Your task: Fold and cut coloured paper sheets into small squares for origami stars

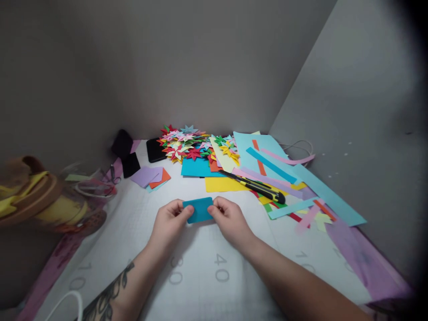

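Note:
A small blue paper rectangle (200, 211) is held up between both hands, a little above the white table mat. My left hand (172, 218) pinches its left end with the thumb on top. At the right end, my right hand (230, 218) grips it the same way. Beyond the hands lie a larger blue sheet (194, 167) and a yellow sheet (222, 184). A black and yellow utility knife (259, 187) rests across the papers to the right. Purple (143, 176) and orange (162, 178) paper squares lie to the left.
Folded paper stars (182, 142) are heaped at the back, beside a black phone (155, 150). Light blue sheets (329, 191) and coloured strips cover the right side. A yellow-filled jar (56, 209) stands at left, near scissors (115, 176). Grey walls border the table.

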### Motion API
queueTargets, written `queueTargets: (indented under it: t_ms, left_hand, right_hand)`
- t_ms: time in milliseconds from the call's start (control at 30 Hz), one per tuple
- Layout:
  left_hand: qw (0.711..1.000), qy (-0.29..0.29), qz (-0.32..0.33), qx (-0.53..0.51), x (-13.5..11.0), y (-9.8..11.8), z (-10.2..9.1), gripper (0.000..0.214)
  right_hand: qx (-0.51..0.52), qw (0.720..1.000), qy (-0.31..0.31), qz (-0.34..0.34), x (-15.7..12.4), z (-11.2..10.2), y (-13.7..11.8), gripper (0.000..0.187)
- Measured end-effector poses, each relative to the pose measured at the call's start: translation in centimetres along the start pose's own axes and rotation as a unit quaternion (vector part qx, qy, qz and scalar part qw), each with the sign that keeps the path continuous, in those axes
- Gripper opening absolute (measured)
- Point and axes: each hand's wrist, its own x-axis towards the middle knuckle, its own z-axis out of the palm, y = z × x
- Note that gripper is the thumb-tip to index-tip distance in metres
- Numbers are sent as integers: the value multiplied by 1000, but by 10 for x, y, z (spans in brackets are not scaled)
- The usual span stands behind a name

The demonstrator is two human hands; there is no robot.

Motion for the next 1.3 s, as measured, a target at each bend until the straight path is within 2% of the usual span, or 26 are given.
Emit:
queueTargets:
  t_ms: [133, 200, 300, 400, 467, 567, 600, 633, 667, 733, 767, 833, 900, 1000, 1100, 1167, 1233, 1300]
  left_hand:
    - [997, -41, -32, 50, 0, 3, 1, 28]
    - [997, -26, -33, 66, 0, 4, 0, 27]
    - [997, -2, -26, 68, 2, 2, -4, 29]
    - [997, -30, -31, 70, 4, -1, -6, 28]
    - [996, -49, -29, 66, 5, -3, -7, 27]
    - [996, -56, -38, 50, 8, -3, -11, 27]
    - [997, -55, -45, 42, 9, -2, -12, 27]
    - [997, -54, -53, 32, 11, -1, -14, 28]
    - [997, -53, -58, 19, 12, 0, -16, 28]
    - [996, -58, -62, -10, 14, 2, -19, 31]
    - [996, -62, -61, -23, 15, 2, -21, 32]
    - [997, -61, -48, -27, 16, 2, -22, 31]
    - [998, -52, -18, -5, 16, 1, -22, 26]
    - [998, -34, 43, 40, 16, 0, -23, 21]
    - [992, -1, 95, 78, 18, 1, -26, 20]
    - [988, 32, 117, 96, 19, 1, -30, 18]
    - [981, 64, 137, 121, 22, 0, -35, 18]
    - [972, 91, 157, 152, 23, -1, -40, 18]
  right_hand:
    - [-5, 999, 38, -5, 2, -2, 2, 30]
    - [4, 1000, 15, 4, 3, -4, 3, 29]
    - [-42, 999, -10, 1, 3, -3, 4, 27]
    - [-87, 996, 11, -17, 1, 0, 5, 28]
    - [-87, 996, -5, -19, 2, -1, 4, 28]
    - [-87, 993, -65, -37, 9, -15, 5, 17]
    - [-107, 991, -65, -53, 13, -23, 7, 15]
    - [-146, 986, -39, -71, 18, -34, 9, 21]
    - [-218, 972, 5, -82, 23, -45, 12, 29]
    - [-381, 918, 89, -61, 33, -69, 19, 38]
    - [-443, 890, 109, -23, 37, -79, 23, 42]
    - [-516, 848, 109, 50, 43, -95, 30, 43]
    - [-543, 830, 92, 91, 46, -104, 36, 38]
    - [-555, 823, 78, 95, 48, -108, 41, 33]
    - [-558, 824, 72, 67, 49, -108, 42, 31]
    - [-540, 838, 77, 28, 47, -106, 40, 29]
    - [-496, 862, 84, -51, 43, -102, 35, 30]
    - [-443, 877, 90, -161, 37, -94, 28, 32]
